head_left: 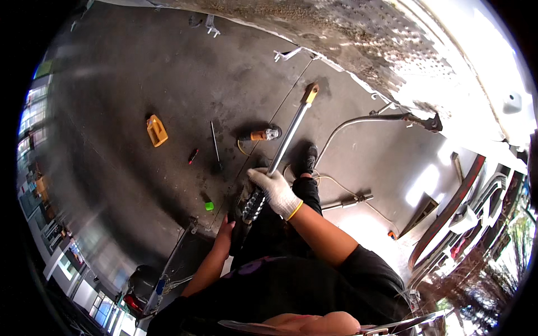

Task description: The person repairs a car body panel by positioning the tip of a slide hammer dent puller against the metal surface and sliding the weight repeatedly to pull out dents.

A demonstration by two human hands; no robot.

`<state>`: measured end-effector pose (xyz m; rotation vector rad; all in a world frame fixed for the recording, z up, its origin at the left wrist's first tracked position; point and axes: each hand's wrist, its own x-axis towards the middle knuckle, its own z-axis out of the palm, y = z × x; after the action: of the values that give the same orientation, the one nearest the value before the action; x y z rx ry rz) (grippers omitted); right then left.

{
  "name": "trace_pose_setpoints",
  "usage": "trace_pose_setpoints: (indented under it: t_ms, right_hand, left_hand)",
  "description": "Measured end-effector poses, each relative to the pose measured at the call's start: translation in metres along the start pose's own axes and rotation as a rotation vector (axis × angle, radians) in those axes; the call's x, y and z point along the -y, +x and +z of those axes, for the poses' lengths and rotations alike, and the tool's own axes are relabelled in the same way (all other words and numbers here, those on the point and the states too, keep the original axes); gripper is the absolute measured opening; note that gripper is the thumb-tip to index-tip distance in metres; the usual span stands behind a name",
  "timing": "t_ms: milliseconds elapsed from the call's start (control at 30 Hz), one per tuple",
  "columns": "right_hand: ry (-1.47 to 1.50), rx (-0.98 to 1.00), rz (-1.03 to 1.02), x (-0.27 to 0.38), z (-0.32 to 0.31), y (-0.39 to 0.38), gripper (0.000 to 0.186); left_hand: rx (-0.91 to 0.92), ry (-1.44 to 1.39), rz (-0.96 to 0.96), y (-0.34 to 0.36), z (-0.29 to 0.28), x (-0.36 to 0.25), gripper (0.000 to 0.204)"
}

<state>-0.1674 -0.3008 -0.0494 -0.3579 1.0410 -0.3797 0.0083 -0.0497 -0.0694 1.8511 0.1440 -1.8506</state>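
A long tool with a bright silver shaft (291, 131), a yellow holed end piece (310, 93) and a dark patterned lower part (254, 206) slants up in front of me. My right hand (274, 190), in a white knit glove with a yellow cuff edge, is closed round the shaft just above the dark part. My left hand (225, 236) looks bare and is at the dark lower part, gripping it from the left; most of its fingers are hidden. Beyond the gloved hand, an orange and black angle grinder (260, 135) lies on the floor near my shoe (310, 157).
On the floor lie a yellow hollow part (157, 131), a long thin dark rod (215, 143), a small red tool (193, 156) and a green block (209, 206). A curved tube (358, 121) runs at right. A large muddy panel (336, 28) spans the top.
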Motion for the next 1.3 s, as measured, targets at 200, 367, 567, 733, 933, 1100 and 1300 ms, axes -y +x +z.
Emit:
trace_pose_setpoints:
  t_ms: [200,367,567,733,933,1100,1300]
  right_hand:
    - [0.043,0.032,-0.044,0.048,-0.013,-0.015,0.024]
    - [0.068,-0.043,-0.018,0.069,-0.009,-0.021,0.025]
    - [0.187,0.178,0.041,0.091,-0.007,-0.027,0.044]
    - [0.421,0.287,-0.199,0.07,0.006,-0.028,0.051]
    - [0.327,0.049,-0.07,0.142,-0.015,-0.004,0.053]
    - [0.392,0.123,-0.336,0.195,-0.029,0.012,0.028]
    - [-0.137,0.403,0.103,-0.128,0.031,-0.087,0.027]
  left_hand:
    - [0.03,0.0,-0.07,-0.001,0.05,-0.047,0.078]
    - [0.087,-0.059,-0.187,-0.018,0.057,-0.063,0.082]
    - [0.14,-0.055,-0.218,-0.032,0.058,-0.083,0.085]
    - [-0.027,-0.165,-0.19,0.0,0.028,-0.03,0.077]
    - [0.135,0.111,-0.271,-0.006,0.018,-0.043,0.071]
    - [0.166,-0.042,-0.093,-0.023,0.011,-0.061,0.076]
    - [-0.043,0.016,-0.028,-0.079,-0.045,0.067,0.078]
